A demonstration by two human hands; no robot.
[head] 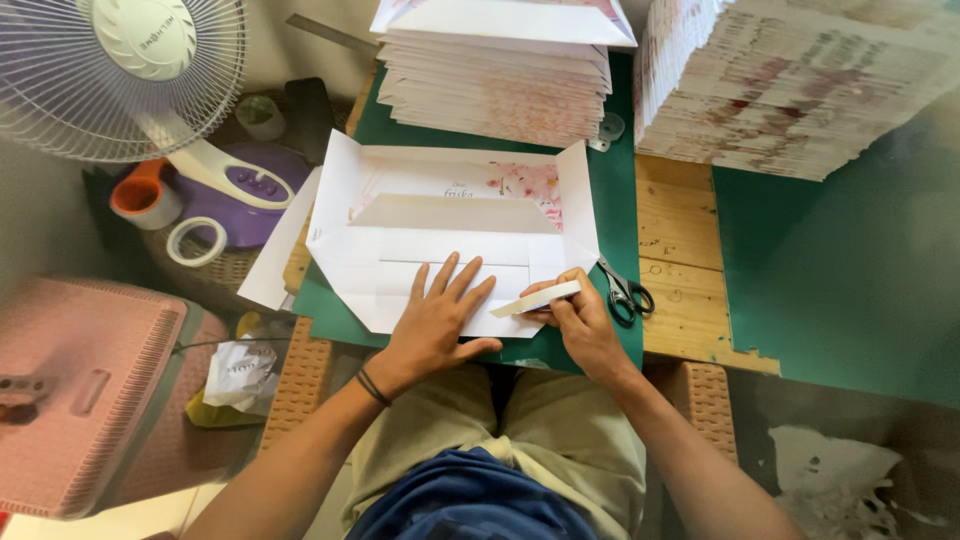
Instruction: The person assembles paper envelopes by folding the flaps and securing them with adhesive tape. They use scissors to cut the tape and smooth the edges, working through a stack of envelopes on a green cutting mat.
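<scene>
left hand: spread flat, pressed on sheet
right hand: strip pinched at sheet's lower right edge
sheet: laid unfolded on green mat
scissors: just beside right hand

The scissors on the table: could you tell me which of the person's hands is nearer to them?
Right. The right hand, pinching a narrow strip, sits just beside the scissors, apart from them. The left hand lies flat on the folded white sheet, farther off.
</scene>
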